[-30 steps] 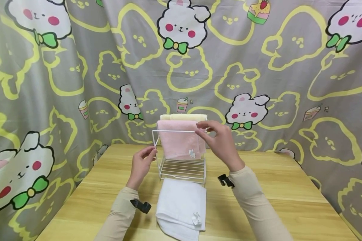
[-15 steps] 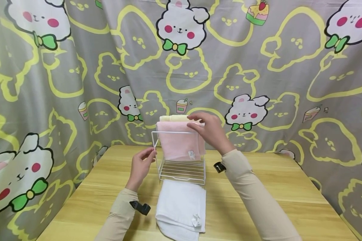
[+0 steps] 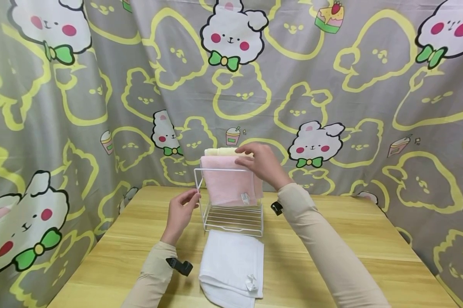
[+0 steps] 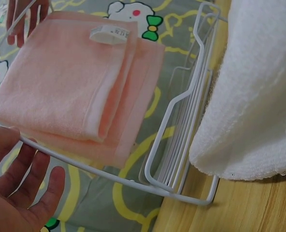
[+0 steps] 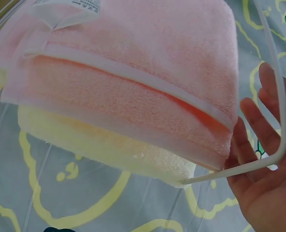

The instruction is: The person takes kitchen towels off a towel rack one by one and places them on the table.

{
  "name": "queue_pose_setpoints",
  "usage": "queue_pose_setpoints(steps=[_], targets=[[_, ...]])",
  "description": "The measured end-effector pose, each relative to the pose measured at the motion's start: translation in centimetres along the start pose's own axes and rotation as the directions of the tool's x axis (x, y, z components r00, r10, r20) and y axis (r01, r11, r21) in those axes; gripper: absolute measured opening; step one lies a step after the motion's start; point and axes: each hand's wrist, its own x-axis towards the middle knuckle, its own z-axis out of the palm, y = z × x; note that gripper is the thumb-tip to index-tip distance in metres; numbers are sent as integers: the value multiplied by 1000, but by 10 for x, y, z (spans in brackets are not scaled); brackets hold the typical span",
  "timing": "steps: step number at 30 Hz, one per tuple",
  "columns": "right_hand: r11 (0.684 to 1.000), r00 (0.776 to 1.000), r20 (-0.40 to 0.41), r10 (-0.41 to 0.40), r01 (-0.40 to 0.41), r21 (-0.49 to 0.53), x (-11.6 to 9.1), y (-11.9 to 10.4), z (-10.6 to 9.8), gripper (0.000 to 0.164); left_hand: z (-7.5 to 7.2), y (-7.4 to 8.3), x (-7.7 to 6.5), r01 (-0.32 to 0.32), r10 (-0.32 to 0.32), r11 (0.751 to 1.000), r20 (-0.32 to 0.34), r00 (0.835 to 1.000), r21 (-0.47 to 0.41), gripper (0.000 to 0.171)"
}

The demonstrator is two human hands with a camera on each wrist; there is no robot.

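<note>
In the head view my left hand (image 3: 179,214) pinches the left upright of a white wire rack (image 3: 199,204); in the left wrist view the thumb and index finger meet on the wire while the other fingers spread below it. A folded pink towel (image 3: 225,184), with a white label, hangs over a top bar. My right hand (image 3: 266,164) holds the pink towel's upper fold near its right end, thumb in front. A pale yellow towel (image 3: 218,151) hangs behind it. In the right wrist view some of the right fingertips are hidden at the towel's edge.
A folded white towel (image 3: 231,265) with a crumpled label lies on the wooden table (image 3: 324,239), in front of the rack's lower shelf (image 3: 235,219). A patterned grey curtain (image 3: 312,68) stands close behind and on both sides.
My right hand has slid left along the top of the pink towel, mostly in the first half second. The left hand stays on the rack, which has not visibly moved.
</note>
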Motion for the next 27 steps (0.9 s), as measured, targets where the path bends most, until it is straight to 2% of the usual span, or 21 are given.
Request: queue_pose_setpoints(steps=[13, 27], targets=[[996, 989, 120, 86, -82, -42, 12, 1, 2, 33, -1, 0, -1, 18, -18, 1000, 9, 1000, 0, 25], [993, 976, 188, 110, -101, -55, 19, 0, 3, 37, -1, 0, -1, 20, -20, 1000, 3, 1000, 4, 26]])
